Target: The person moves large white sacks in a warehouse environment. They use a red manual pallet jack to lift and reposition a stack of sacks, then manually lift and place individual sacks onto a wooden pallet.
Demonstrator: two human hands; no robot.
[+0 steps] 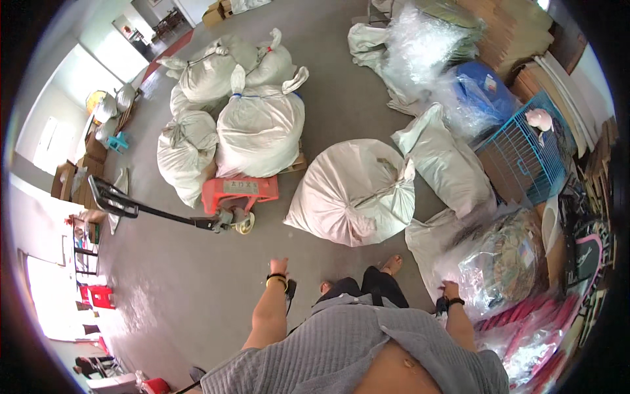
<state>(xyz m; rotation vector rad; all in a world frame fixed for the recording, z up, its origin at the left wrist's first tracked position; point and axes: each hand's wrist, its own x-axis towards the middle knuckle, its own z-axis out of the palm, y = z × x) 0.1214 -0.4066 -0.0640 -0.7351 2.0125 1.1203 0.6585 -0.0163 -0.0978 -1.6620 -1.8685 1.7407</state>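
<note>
Right hand [450, 289]: grip too small to call! | left hand [278, 266]: finger pose, tiny too | wooden pallet [299, 164]: mostly out of sight under that bulging white sack [261, 131] | grey shirt [328, 341]: sliced by the lower edge!

Glossy plastic wrap [484, 274], matt sack [351, 194]

On the right stands a blue wire cage [525, 157]; left, a turquoise stool [118, 142].

Left-side glare, seemingly soft edges.
</note>
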